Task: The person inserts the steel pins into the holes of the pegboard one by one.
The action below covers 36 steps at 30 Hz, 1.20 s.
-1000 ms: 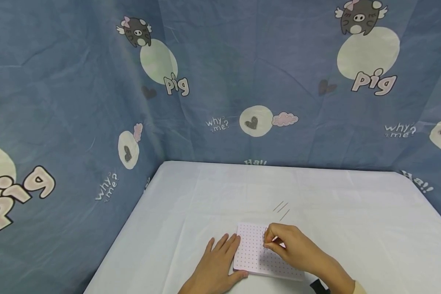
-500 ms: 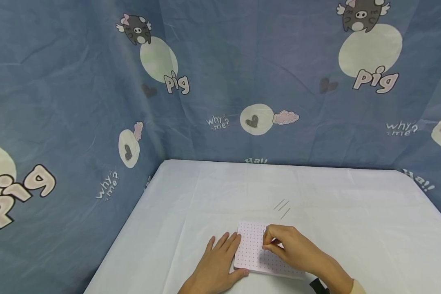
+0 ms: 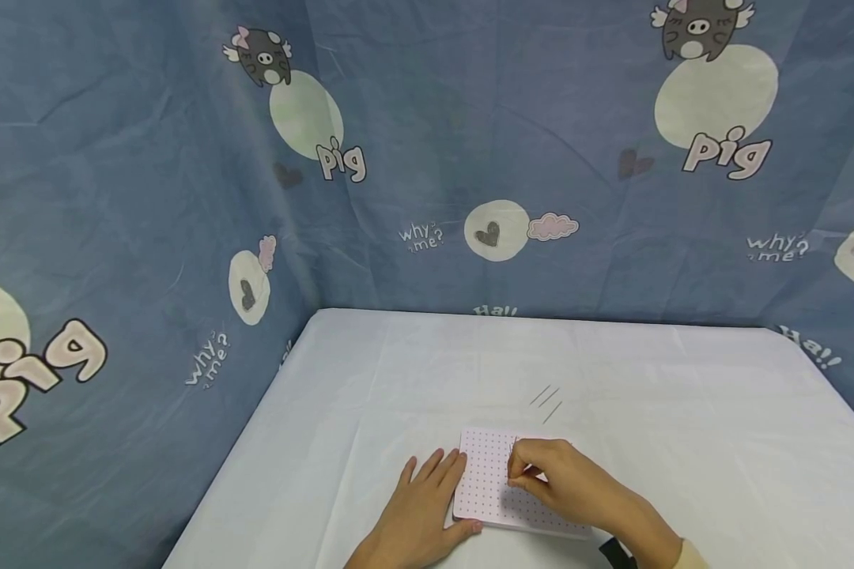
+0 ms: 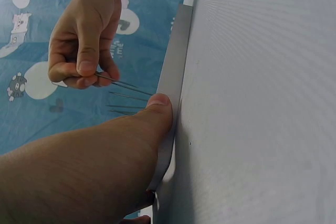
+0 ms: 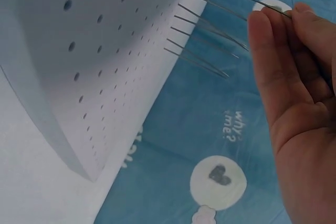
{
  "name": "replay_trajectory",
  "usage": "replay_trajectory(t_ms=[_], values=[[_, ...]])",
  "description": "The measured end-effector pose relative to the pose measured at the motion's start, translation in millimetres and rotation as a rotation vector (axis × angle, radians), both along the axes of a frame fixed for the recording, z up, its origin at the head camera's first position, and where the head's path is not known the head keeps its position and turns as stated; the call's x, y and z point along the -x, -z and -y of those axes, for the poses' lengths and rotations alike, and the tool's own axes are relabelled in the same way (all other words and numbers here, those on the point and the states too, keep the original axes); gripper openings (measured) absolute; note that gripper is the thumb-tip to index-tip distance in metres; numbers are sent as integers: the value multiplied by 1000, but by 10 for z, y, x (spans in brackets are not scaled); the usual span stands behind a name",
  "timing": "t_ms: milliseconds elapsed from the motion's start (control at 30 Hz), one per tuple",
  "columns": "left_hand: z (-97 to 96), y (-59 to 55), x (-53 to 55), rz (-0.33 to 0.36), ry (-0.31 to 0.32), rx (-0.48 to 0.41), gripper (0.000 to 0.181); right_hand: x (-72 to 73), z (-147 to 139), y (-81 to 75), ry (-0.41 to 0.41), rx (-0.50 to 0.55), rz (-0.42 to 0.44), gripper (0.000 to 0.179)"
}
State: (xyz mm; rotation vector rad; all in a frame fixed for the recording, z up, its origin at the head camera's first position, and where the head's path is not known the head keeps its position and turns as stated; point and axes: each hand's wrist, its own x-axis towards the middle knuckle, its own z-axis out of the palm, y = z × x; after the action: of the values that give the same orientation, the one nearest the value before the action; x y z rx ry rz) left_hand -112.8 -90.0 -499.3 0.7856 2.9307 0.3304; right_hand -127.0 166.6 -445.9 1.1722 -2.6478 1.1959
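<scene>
A white board [image 3: 478, 482] dotted with small holes lies flat on the white tabletop. My left hand [image 3: 420, 506] lies at its left side, fingers straight, fingertips on the left edge and thumb against the near edge. Above the middle of the board, my right hand [image 3: 569, 480] pinches a thin metal needle [image 5: 258, 3] between thumb and forefinger. Several similar needles [image 5: 215, 6] stand upright in a row in the holes, close to the right fingertips; in the head view that hand mostly hides them. The held needle's tip appears apart from the board in the right wrist view.
Beyond the board, 3 loose needles [image 3: 552, 412] lie on the white cloth-covered table [image 3: 398, 371]. A blue printed curtain [image 3: 413, 158] hangs behind and to the left. A black band [image 3: 617, 553] shows by the right wrist.
My right hand has lowered and shifted slightly toward the near side of the board, still pinching the needle. The left hand stays in place.
</scene>
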Motion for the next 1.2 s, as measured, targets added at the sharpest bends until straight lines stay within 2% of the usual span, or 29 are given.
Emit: replay_trajectory(t_ms=[233, 400, 667, 933, 1200], values=[[7, 8, 7, -7, 4, 5, 94, -8, 5, -23, 22, -79, -19, 23], [8, 10, 7, -13, 4, -4, 95, -3, 8, -32, -18, -57, -31, 21], [2, 7, 7, -2, 7, -4, 95, 28, -56, -5, 4, -1, 25, 19], [-2, 0, -6, 10, -7, 7, 95, 50, -63, 26, 18, -52, 84, 20], [-4, -12, -13, 12, -11, 13, 94, 64, -61, 55, 26, -76, 94, 18]])
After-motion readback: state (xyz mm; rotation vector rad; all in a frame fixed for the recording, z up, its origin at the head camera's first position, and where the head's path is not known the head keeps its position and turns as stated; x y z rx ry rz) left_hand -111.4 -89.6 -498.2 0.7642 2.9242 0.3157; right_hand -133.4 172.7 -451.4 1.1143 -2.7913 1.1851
